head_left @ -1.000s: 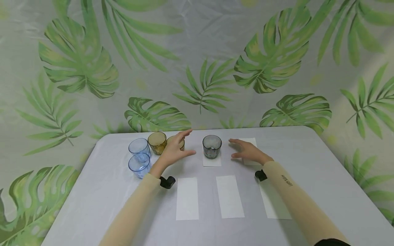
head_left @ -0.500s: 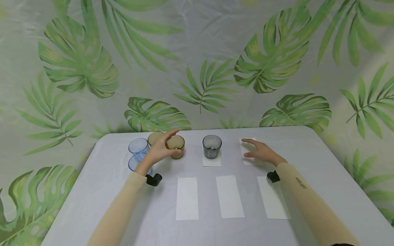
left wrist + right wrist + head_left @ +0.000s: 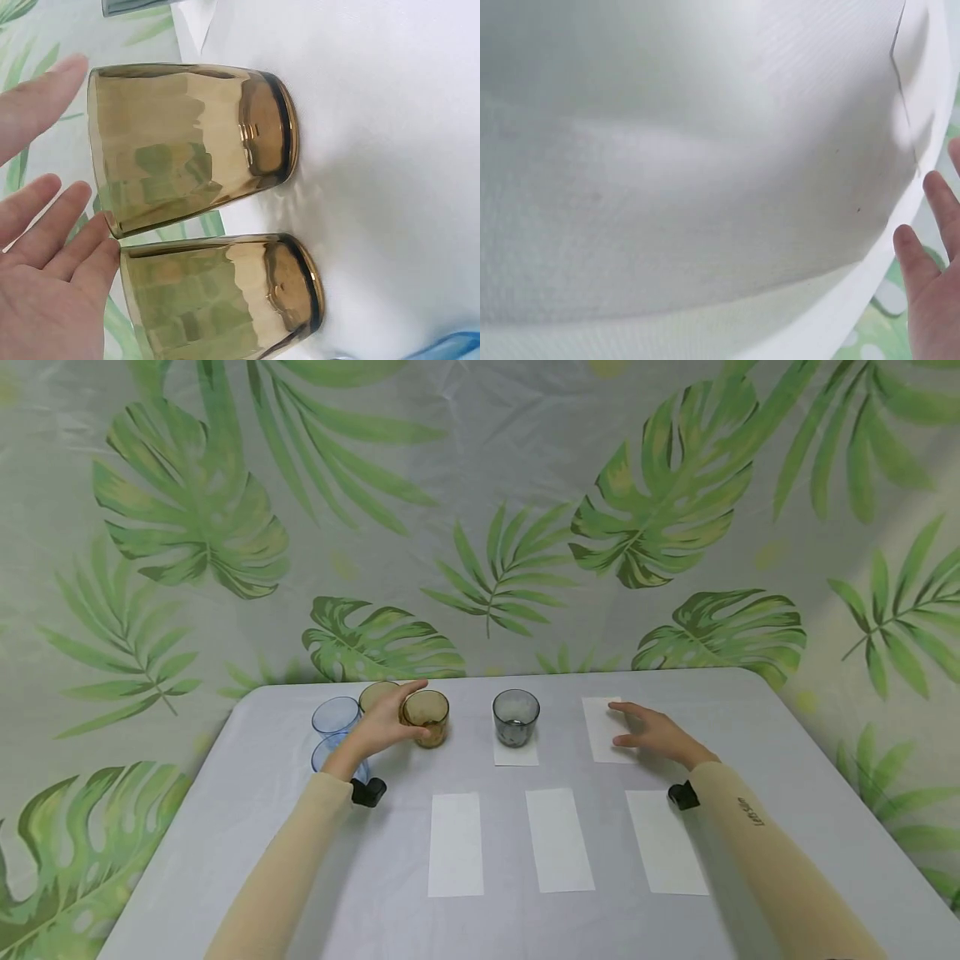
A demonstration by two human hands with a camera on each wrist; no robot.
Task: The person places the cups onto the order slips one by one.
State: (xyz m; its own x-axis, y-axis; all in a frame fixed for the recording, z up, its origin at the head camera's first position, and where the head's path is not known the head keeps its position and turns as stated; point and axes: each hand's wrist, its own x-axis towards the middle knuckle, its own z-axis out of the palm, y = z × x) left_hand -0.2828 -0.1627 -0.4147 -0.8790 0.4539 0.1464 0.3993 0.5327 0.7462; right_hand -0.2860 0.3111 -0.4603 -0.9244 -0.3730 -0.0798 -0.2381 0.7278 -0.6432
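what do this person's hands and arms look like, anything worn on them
The left hand and right hand are ungloved. The left sleeve and right sleeve are long and beige; the right one bears small dark lettering. A small black device sits at each wrist. No cables show.

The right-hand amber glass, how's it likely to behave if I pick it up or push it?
The amber glass is probably stiff and breakable, judging by its transparent, glassy wall. That shiny surface may feel slippery. Its base is narrower than its rim, so a high push could tip it.
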